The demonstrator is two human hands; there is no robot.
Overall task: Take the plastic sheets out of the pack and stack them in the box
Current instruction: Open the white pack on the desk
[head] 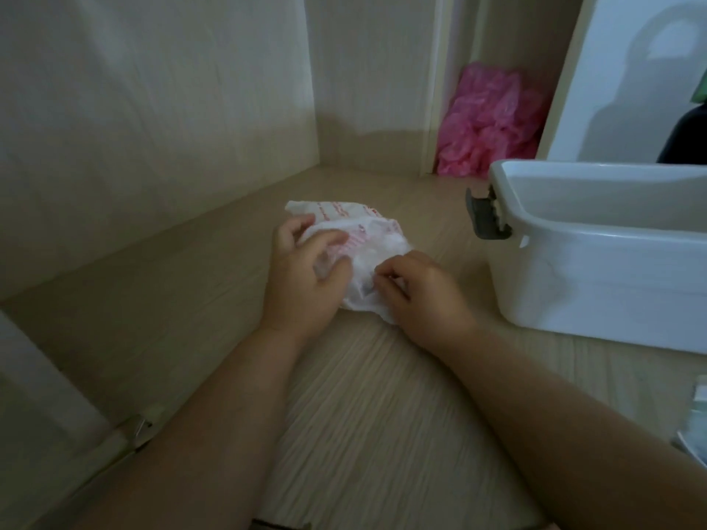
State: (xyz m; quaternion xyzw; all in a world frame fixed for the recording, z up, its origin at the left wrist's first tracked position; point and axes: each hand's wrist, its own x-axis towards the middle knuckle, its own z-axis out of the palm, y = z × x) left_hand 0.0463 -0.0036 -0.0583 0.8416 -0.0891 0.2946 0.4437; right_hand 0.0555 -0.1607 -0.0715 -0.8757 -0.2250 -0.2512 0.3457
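A clear plastic pack point(344, 219) with red print lies on the light wood floor, with white crumpled plastic sheets point(382, 250) showing at its near end. My left hand point(306, 269) rests on the pack, fingers curled around its left side. My right hand point(424, 292) pinches the white plastic at the pack's near right corner. A white plastic box point(597, 262) with a grey latch point(486, 218) stands to the right of the pack, open at the top; its inside looks bare as far as it shows.
A heap of pink plastic bags point(493, 124) lies in the far corner beside a door frame. Wooden panels wall in the left and back. A white board point(619, 78) leans behind the box. A small object point(694, 426) sits at the right edge.
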